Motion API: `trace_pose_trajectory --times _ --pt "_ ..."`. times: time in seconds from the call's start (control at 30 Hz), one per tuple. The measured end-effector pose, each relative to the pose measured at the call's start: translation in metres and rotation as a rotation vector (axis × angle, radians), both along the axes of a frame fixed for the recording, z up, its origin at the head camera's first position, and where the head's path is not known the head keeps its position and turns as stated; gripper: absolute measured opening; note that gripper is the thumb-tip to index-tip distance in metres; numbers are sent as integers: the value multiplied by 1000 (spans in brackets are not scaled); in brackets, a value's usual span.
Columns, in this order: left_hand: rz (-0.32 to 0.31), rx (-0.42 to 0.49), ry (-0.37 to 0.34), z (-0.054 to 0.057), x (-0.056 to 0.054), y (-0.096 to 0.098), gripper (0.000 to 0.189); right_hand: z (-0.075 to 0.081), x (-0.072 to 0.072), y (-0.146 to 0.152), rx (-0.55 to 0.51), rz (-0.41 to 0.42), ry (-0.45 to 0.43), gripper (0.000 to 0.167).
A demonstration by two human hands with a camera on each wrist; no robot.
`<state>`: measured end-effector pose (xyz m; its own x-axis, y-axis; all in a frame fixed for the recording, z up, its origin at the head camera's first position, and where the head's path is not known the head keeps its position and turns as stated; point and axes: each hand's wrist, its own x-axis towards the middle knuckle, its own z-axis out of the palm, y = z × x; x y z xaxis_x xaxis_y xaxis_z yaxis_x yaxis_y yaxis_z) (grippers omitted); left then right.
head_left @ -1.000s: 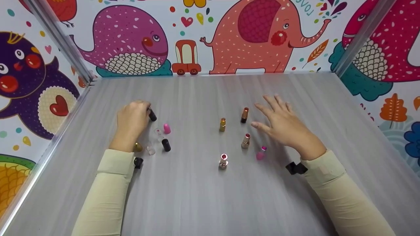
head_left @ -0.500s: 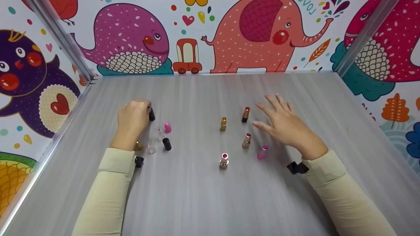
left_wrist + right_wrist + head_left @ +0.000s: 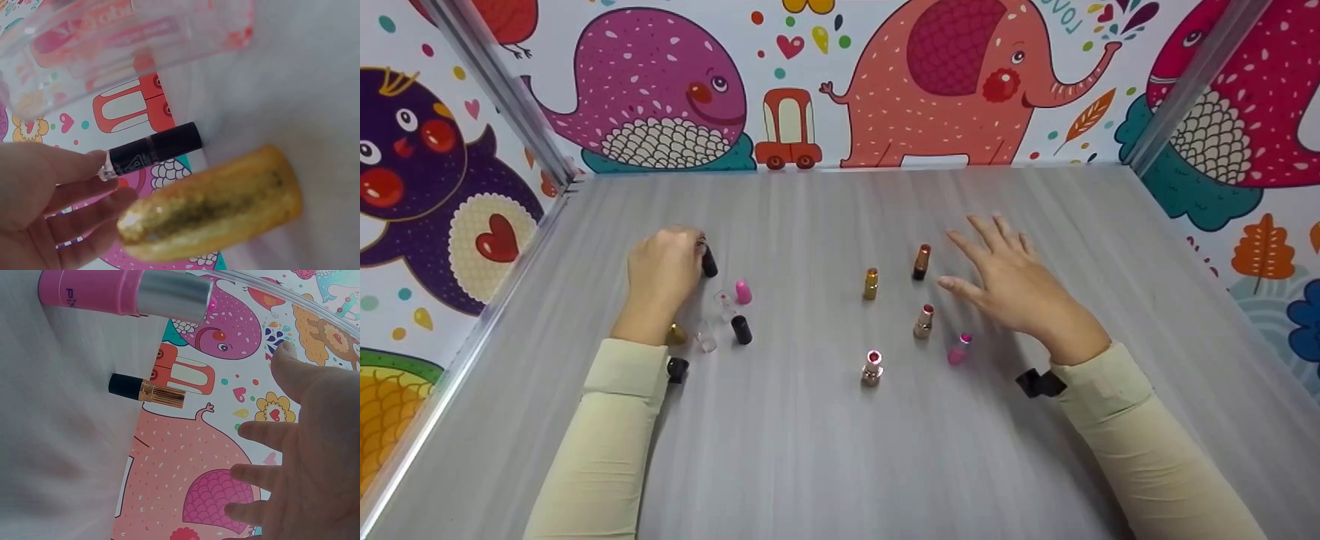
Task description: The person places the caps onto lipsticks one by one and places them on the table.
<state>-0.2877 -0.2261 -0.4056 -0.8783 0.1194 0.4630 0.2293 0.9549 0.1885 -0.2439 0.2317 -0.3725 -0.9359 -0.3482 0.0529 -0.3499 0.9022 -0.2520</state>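
In the head view, the left hand (image 3: pixel 662 264) pinches a black cylindrical tube (image 3: pixel 710 262) far left, its lower end tipped slightly right since half a second ago, suggesting adjustment; left wrist shows a rounded gold cap (image 3: pixel 216 205) nearer; right wrist shows the right hand (image 3: pixel 320 450) spread, holding nothing, near a black-and-gold lipstick (image 3: pixel 146 390).

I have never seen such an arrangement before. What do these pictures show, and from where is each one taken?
There is no machine here, only a person's two bare hands over a grey table. The wide picture comes from a camera on the head. The two close ones come from cameras on the wrists, probably the small black pieces there. The left hand pinches the end of a black tube. Near it are a pink cap, a black cap, a gold cap and two clear caps. The right hand is spread and holds nothing; near it stand five lipsticks.
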Motion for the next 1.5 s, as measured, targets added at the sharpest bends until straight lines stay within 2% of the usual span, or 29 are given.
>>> trace_pose_trajectory --times 0.1,0.33,0.6,0.77,0.93,1.0,1.1,1.23,1.37,1.5 --pt "0 1 -10 2 1 0 9 0 0 0 -2 0 -1 78" --pt "-15 -11 27 4 1 -1 7 2 0 -1 9 13 -2 77" --pt "-19 -9 5 6 2 0 10 3 1 -2 10 6 -8 78" --pt "-29 -12 22 10 4 3 10 2 1 -2 12 5 -11 78" --pt "-81 4 40 15 7 10 11 2 2 -1 8 8 -11 77" --pt "-122 17 -7 17 8 15 12 2 2 -1 7 10 -12 77" --pt "-174 7 -134 19 11 23 16 1 1 -1 11 12 -15 78" --pt "-204 -62 -270 20 14 33 19 1 1 -1 14 17 -9 77" --pt "-211 -132 -303 17 16 38 17 1 1 -2 9 22 -6 77" --pt "-211 -170 -290 12 17 40 7 2 1 -2 7 22 -9 77"
